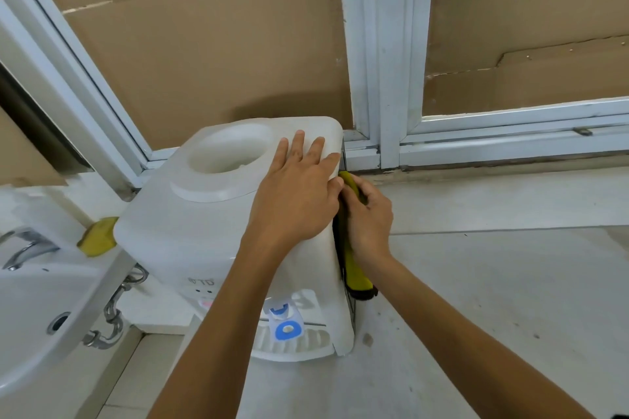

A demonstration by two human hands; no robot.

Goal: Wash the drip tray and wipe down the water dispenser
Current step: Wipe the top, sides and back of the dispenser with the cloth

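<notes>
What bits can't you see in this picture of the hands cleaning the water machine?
Head view only:
- Right side of the water dispenser: hidden by the yellow cloth and right hand.
- Part of the drip tray: covered by the left forearm.
- Other yellow sponge: partly behind the dispenser.
- Dispenser's logo: too blurred to read.
- Sink: cut off by the left edge.
</notes>
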